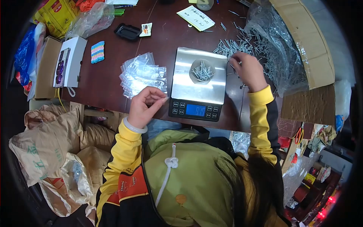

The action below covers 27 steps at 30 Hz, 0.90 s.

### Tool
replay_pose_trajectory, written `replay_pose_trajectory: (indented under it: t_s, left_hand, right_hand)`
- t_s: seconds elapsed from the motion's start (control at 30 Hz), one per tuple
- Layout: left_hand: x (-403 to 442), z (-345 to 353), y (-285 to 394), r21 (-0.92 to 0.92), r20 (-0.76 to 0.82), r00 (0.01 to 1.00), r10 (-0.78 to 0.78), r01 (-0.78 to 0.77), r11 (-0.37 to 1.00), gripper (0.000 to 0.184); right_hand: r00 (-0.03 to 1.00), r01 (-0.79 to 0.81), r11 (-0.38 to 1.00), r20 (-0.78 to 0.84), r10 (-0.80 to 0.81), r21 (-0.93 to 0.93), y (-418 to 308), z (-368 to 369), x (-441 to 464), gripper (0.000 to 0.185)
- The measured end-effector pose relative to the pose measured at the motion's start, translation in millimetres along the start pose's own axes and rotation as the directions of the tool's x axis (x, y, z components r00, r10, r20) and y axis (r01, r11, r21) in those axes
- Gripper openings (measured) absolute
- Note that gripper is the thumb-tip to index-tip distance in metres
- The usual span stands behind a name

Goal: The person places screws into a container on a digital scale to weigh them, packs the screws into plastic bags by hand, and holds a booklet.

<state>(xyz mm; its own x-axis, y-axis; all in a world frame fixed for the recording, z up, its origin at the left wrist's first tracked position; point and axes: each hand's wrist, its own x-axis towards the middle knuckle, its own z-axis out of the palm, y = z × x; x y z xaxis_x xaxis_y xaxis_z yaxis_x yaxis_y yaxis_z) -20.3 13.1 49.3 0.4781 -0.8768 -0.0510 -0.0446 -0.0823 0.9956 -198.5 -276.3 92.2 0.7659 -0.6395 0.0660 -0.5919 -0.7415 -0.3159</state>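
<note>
A digital scale [197,108] with a steel plate and lit blue display sits in front of me; its digits are hard to read. On the plate stands a small round cup [192,76] holding silver screws [203,72]. My right hand [247,70] is right of the scale, at the edge of a loose screw pile [230,48], its thumb and fingers pinched together; what they hold is mostly hidden. My left hand [145,107] is at the scale's left front corner, fingers curled and thumb against them, with nothing visible in them. Clear plastic bags [140,75] lie just beyond it.
A cardboard box [308,45] lined with clear plastic [278,45] lies on its side at right, screws spilling out. A handwritten paper [195,17], a black tray [127,32], a striped bundle [97,52] and a white box [74,64] are on the table. Paper sacks [49,140] stand lower left.
</note>
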Motion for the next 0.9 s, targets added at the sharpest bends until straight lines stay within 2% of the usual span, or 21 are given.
replay_pose_trajectory:
  t_s: [0.07, 0.17, 0.2, 0.3, 0.33, 0.43, 0.5, 0.57, 0.6, 0.73, 0.9]
  left_hand:
    - [-1.7, -5.3, -3.2, 0.010, -0.024, 1.000, -0.004, 0.005, 1.000, 0.016]
    - [-3.3, -9.8, -8.4, -0.010, -0.046, 0.999, -0.013, 0.013, 1.000, 0.016]
    - [-3.4, -9.8, -7.6, -0.002, -0.059, 0.998, -0.018, 0.018, 1.000, 0.017]
    - [-5.2, -11.0, -7.7, 0.144, -0.122, 0.992, -0.018, 0.035, 0.989, 0.017]
    - [-5.7, -12.3, -6.4, 0.245, -0.123, 0.992, 0.021, 0.010, 0.969, 0.018]
    - [-2.1, -15.8, -3.5, 0.522, -0.075, 0.981, 0.179, -0.114, 0.845, 0.020]
    - [0.8, -12.9, -4.8, 0.662, 0.008, 0.947, 0.321, -0.246, 0.708, 0.021]
    - [1.6, -2.5, -13.0, 0.745, 0.073, 0.939, 0.336, -0.275, 0.607, 0.021]
    - [1.5, 1.1, -18.7, 0.782, 0.106, 0.934, 0.340, -0.290, 0.552, 0.021]
    - [6.6, 3.2, -33.9, 0.769, 0.099, 0.918, 0.383, -0.315, 0.556, 0.018]
    - [5.3, 2.4, -32.9, 0.675, -0.060, 0.917, 0.395, -0.254, 0.692, 0.017]
  right_hand:
    - [0.999, 0.011, 0.999, 0.053, -0.013, 0.037, 27.5, 5.5, -8.4, 0.015]
    - [0.983, 0.143, 0.989, 0.111, -0.148, 0.047, 38.5, 20.7, -20.4, 0.019]
    - [0.983, 0.137, 0.988, 0.116, -0.144, 0.071, 37.0, 29.4, -24.2, 0.021]
    - [0.987, 0.126, 0.992, 0.093, -0.128, 0.030, 41.4, 40.8, -28.0, 0.020]
    - [0.988, 0.123, 0.992, 0.087, -0.124, 0.017, 42.5, 43.3, -29.5, 0.021]
    - [0.997, 0.032, 0.997, 0.071, -0.036, 0.064, 49.4, 41.4, -33.2, 0.021]
    - [1.000, 0.008, 0.985, -0.027, -0.004, 0.175, 50.9, 36.7, -39.7, 0.017]
    - [0.991, 0.030, 0.953, -0.134, 0.012, 0.303, 54.4, 32.9, -45.6, 0.016]
    - [0.995, -0.019, 0.953, -0.092, 0.049, 0.303, 52.6, 26.4, -48.9, 0.019]
    - [0.993, 0.044, 0.977, -0.116, -0.020, 0.207, 69.1, 27.9, -60.3, 0.017]
    - [0.994, 0.038, 0.979, -0.104, -0.017, 0.202, 63.0, 24.2, -59.8, 0.016]
